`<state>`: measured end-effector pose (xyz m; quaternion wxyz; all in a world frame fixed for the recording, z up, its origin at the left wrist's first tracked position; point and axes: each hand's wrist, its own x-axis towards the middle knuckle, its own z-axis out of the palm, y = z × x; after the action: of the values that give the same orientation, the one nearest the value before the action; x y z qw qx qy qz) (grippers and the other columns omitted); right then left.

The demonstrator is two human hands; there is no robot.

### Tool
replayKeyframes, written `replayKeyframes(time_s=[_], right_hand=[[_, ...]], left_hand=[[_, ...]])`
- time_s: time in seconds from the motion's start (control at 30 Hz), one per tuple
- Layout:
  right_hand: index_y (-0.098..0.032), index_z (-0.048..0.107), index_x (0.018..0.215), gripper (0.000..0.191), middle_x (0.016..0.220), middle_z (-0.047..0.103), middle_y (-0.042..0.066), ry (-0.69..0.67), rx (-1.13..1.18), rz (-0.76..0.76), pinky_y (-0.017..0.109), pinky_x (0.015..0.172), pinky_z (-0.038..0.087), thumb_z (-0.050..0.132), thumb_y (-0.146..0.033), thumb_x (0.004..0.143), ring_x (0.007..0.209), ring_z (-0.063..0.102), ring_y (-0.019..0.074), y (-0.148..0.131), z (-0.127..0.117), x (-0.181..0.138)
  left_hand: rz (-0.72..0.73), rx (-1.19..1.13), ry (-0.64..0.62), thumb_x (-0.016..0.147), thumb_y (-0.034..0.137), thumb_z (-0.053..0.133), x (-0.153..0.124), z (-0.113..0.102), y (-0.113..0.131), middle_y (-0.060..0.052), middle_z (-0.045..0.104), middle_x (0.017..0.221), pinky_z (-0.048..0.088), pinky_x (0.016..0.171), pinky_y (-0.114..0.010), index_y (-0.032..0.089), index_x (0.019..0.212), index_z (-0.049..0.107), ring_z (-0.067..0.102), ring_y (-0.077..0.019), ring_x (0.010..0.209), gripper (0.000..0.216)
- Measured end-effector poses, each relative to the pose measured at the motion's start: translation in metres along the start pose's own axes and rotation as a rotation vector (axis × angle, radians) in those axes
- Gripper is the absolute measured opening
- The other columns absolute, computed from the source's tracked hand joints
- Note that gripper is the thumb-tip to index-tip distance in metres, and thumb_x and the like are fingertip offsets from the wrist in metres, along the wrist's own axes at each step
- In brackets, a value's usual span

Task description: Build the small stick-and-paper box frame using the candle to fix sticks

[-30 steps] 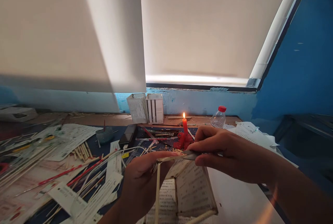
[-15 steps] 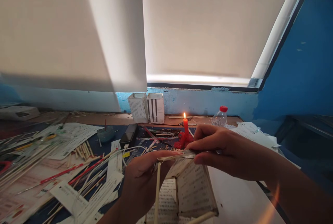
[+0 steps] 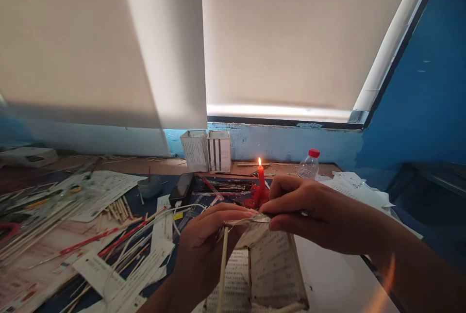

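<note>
A small model of thin sticks and printed paper panels (image 3: pixel 273 267) stands on a white sheet at the near edge of the desk. My left hand (image 3: pixel 206 240) grips its upper left corner, with the fingers curled over the top stick. My right hand (image 3: pixel 313 211) pinches a folded paper strip (image 3: pixel 255 218) along the model's top edge, between thumb and fingertips. The fingertips of my two hands nearly meet there. Just beyond my right hand, a lit red candle (image 3: pixel 261 178) stands in a lump of red wax (image 3: pixel 257 197).
Papers, loose sticks and wires (image 3: pixel 127 240) cover the desk on the left. A black device (image 3: pixel 181 189) and a small bluish bowl (image 3: pixel 150 187) lie near the middle. Two paper boxes (image 3: pixel 206 151) and a plastic bottle with a red cap (image 3: pixel 309 166) stand by the wall.
My hands have drawn closer, and the paper strip is pressed flatter along the top edge. The whole view has drifted slightly, with the desk shifting right.
</note>
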<state>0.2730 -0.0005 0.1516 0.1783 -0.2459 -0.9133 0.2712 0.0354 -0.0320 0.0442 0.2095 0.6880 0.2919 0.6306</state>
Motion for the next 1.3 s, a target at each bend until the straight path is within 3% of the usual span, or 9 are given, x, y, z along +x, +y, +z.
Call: replayKeyframes(time_s=[0.4,0.7,1.0,1.13,1.3], right_hand=[[-0.025,0.079,0.116,0.027,0.106,0.062,0.004,0.002,0.016,-0.039,0.029,0.085,0.049,0.066,-0.045,0.103,0.094,0.062,0.0157,0.001,0.003,0.005],[-0.025,0.079,0.117,0.029,0.106,0.064,0.004,0.004,0.015,-0.036,0.029,0.082,0.050,0.066,-0.046,0.103,0.092,0.063,0.0154,0.000,0.004,0.008],[-0.027,0.076,0.125,0.028,0.111,0.065,0.005,0.012,-0.008,-0.065,0.029,0.085,0.051,0.066,-0.042,0.103,0.099,0.064,0.0171,-0.005,0.005,0.013],[-0.028,0.075,0.124,0.027,0.109,0.064,0.005,0.060,0.017,-0.083,0.028,0.083,0.050,0.064,-0.043,0.104,0.096,0.063,0.0171,-0.008,0.007,0.016],[-0.021,0.074,0.110,0.028,0.102,0.063,0.004,0.242,0.091,-0.058,0.028,0.080,0.048,0.054,-0.042,0.109,0.091,0.059,0.0159,-0.008,0.007,0.018]], left_hand=[[0.001,0.006,0.002,0.094,0.012,0.070,-0.001,0.000,0.000,0.008,0.084,0.109,0.061,0.091,-0.014,0.038,0.108,0.081,0.078,-0.0085,0.098,0.032],[-0.031,0.000,0.029,0.094,0.017,0.073,-0.002,0.000,0.000,0.009,0.085,0.113,0.062,0.087,-0.013,0.048,0.119,0.078,0.080,-0.0093,0.097,0.040],[-0.069,-0.017,0.035,0.094,0.021,0.073,-0.001,0.000,0.001,0.007,0.085,0.110,0.061,0.084,-0.011,0.047,0.121,0.078,0.080,-0.0094,0.095,0.038],[-0.128,-0.067,0.030,0.095,0.020,0.072,-0.002,0.001,0.001,0.005,0.085,0.111,0.062,0.086,-0.015,0.043,0.121,0.079,0.081,-0.0127,0.097,0.035],[-0.250,-0.242,0.041,0.098,0.021,0.068,-0.003,0.004,0.003,0.005,0.086,0.111,0.064,0.081,-0.014,0.042,0.122,0.077,0.082,-0.0135,0.096,0.033]])
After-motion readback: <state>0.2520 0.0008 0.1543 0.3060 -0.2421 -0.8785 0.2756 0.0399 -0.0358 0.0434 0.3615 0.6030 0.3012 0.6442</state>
